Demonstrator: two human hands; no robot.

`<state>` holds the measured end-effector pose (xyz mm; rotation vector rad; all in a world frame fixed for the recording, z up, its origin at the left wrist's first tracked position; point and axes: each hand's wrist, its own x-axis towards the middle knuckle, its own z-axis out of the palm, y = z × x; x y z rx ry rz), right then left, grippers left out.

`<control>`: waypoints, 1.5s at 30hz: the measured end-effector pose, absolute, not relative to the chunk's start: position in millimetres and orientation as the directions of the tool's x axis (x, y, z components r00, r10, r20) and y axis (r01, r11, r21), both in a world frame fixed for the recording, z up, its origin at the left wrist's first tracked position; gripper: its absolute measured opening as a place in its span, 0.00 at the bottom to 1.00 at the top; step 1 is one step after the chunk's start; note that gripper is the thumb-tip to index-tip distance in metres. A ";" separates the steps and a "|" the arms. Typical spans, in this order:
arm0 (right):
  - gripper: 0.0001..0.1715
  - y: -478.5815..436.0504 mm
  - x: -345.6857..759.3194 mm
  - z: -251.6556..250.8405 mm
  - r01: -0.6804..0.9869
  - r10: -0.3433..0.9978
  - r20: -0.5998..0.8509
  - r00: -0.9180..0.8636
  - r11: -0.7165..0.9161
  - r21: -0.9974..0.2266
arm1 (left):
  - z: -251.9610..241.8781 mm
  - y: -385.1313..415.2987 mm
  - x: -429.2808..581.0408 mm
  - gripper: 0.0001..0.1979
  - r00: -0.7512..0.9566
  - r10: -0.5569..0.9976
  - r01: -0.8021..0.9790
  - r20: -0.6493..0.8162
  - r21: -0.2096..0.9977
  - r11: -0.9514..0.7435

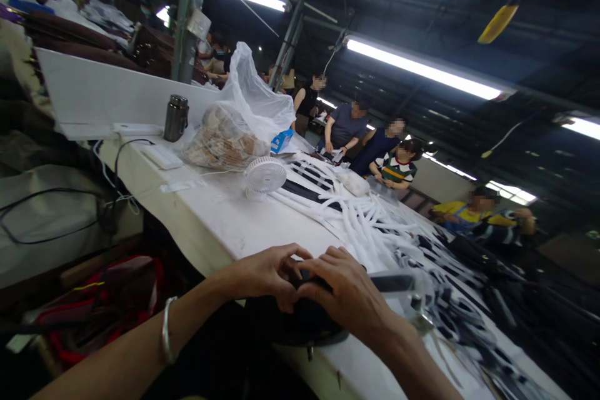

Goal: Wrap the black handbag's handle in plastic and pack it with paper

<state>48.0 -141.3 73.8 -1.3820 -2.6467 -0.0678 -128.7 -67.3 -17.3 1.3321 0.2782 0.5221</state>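
Left forearm [126, 344] nearest | black item [323, 324] beneath left hand [269, 275], right hand [349, 290] | both curled, cannot tell if pinching

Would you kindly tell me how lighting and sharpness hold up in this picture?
All in the head view: a long white fluorescent tube glares against the dark ceiling; the scene leans, sloping down rightward; the black item under the bare left hand and right hand sinks into shadow; the black-and-white strips look soft.
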 end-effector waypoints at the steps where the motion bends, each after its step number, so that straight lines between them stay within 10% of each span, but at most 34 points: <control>1: 0.09 -141.4 48.2 73.3 0.815 0.810 0.138 -0.571 0.578 -0.022 | -17.5 -65.7 -127.2 0.33 0.858 0.505 -0.199 0.089 0.965 0.168; 7: 0.04 -137.1 62.0 77.6 0.841 0.835 0.105 -0.540 0.541 0.027 | -9.8 -58.7 -138.3 0.32 0.877 0.479 -0.083 0.033 0.993 0.085; 14: 0.01 -134.2 74.3 83.8 0.915 0.911 0.087 -0.403 0.404 -0.002 | -23.8 -59.2 -174.5 0.07 0.664 0.746 0.181 -0.054 0.979 -0.089; 16: 0.14 -139.8 52.5 78.9 0.897 0.890 0.117 -0.440 0.442 0.009 | -21.9 -62.6 -168.0 0.08 0.646 0.763 0.156 -0.037 0.984 -0.085; 20: 0.31 -147.5 9.7 69.3 0.865 0.875 0.172 -0.453 0.478 -0.154 | -4.3 -70.2 -149.9 0.17 0.677 0.729 -0.054 0.097 0.995 -0.082; 28: 0.10 -139.7 45.3 86.4 0.812 0.950 0.150 -0.275 0.313 -0.493 | -8.9 -69.7 -166.7 0.23 0.766 0.643 -0.054 0.020 0.998 0.034; 34: 0.13 -125.6 58.8 93.5 0.313 0.989 0.114 -0.098 0.140 -0.940 | -28.0 -87.9 -142.0 0.30 0.508 0.820 -0.558 0.263 0.826 0.081; 40: 0.13 -115.5 66.8 133.0 -0.100 0.976 0.201 0.080 0.209 -0.973 | -11.2 -134.6 -111.7 0.38 0.569 0.745 -0.055 0.350 0.919 -0.389; 45: 0.06 -119.6 75.6 159.6 -0.122 0.978 0.203 0.057 0.209 -0.970 | -14.5 -136.3 -77.1 0.17 0.542 0.753 0.110 0.374 0.856 -0.505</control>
